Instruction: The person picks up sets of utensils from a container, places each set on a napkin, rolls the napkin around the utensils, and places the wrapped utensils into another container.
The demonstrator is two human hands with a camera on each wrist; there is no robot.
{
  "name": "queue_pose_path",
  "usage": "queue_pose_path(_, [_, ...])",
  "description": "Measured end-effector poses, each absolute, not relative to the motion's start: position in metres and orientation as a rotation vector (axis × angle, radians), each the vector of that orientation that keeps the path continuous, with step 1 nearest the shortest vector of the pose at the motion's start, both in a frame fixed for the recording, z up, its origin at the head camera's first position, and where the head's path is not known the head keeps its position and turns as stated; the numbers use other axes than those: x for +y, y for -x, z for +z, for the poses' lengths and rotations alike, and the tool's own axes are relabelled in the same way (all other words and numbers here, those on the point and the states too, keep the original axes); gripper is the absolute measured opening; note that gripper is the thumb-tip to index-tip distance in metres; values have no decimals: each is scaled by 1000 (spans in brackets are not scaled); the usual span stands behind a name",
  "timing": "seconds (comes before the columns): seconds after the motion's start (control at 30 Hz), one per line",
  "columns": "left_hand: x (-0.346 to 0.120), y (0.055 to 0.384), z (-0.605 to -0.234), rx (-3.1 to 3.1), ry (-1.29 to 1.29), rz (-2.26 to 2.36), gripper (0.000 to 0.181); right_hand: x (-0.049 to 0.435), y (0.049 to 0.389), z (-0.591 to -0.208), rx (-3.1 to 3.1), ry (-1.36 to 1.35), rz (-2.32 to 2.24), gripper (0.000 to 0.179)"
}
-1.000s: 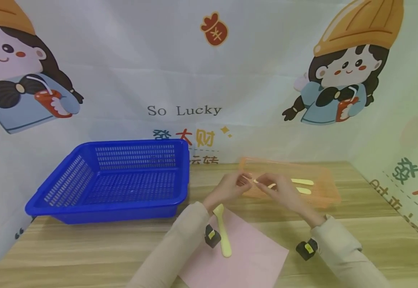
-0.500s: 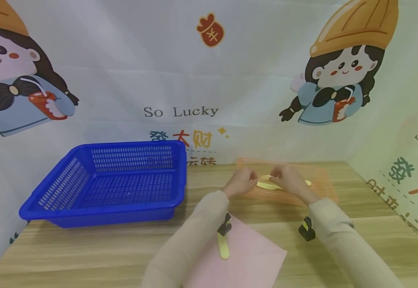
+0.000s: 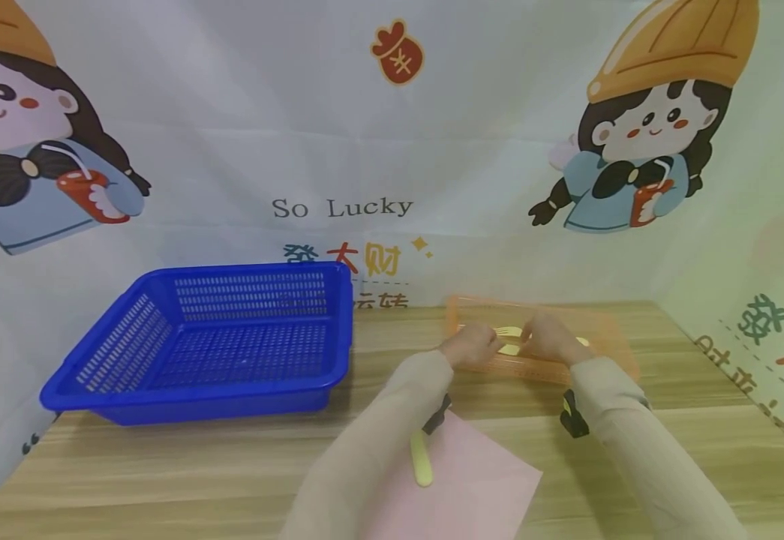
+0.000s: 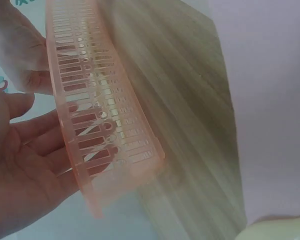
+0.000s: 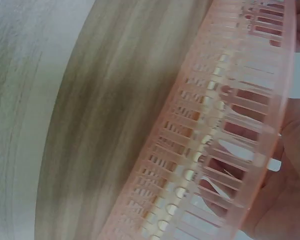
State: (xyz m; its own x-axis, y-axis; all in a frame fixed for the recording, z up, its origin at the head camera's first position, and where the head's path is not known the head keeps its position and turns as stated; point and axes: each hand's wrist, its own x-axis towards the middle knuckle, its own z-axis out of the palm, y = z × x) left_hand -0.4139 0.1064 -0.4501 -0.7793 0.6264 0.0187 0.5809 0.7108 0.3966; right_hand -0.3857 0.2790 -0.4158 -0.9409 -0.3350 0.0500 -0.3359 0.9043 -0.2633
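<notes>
In the head view, both hands reach into a translucent orange basket [image 3: 533, 369] at the back right. My left hand [image 3: 470, 345] is over its left half, fingers extended inside and thumb apart from them in the left wrist view. My right hand [image 3: 548, 337] reaches in over the middle, its spread fingers [image 5: 247, 105] showing through the slotted wall. Between the hands lie a yellow fork [image 3: 508, 331], tines leftward, and a flat yellow knife blade [image 3: 509, 349]. Another yellow handle end [image 3: 581, 342] shows right of the right hand.
A large blue basket [image 3: 189, 401] stands at the left. Pink paper [image 3: 479, 480] lies in front on the wooden table [image 3: 182, 480], a yellow utensil handle [image 3: 422, 459] on it, partly hidden by the left sleeve. A printed cloth [image 3: 473, 172] hangs behind.
The hands, pinched together above the basket earlier, have gone lower into it and slightly apart. The left arm moved right, covering the head of the utensil on the paper.
</notes>
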Motion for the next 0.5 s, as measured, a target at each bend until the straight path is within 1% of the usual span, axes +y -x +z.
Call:
queue_pose_path(0.07, [108,411,-446,2765,-943,567,44,299,416,-451,-3060,-544,375,16])
queue_pose_path(0.1, [107,402,-437,2741,-913,567,46,308,431,-468,-3059,-536,341,16])
queue_pose_path(0.23, [94,351,-381,2697,-840,582,49,333,475,-519,-3119,-570,242,26])
queue_pose_path(0.33, [89,326,-358,2695,-765,577,49,343,497,-541,-3143,-576,233,23])
queue_pose_path(0.47, [86,318,-351,2698,-740,586,48,349,513,-553,-3129,-581,287,5])
queue_pose_path(0.5, [85,317,-349,2694,-737,588,50,348,514,-553,-3122,-585,290,5])
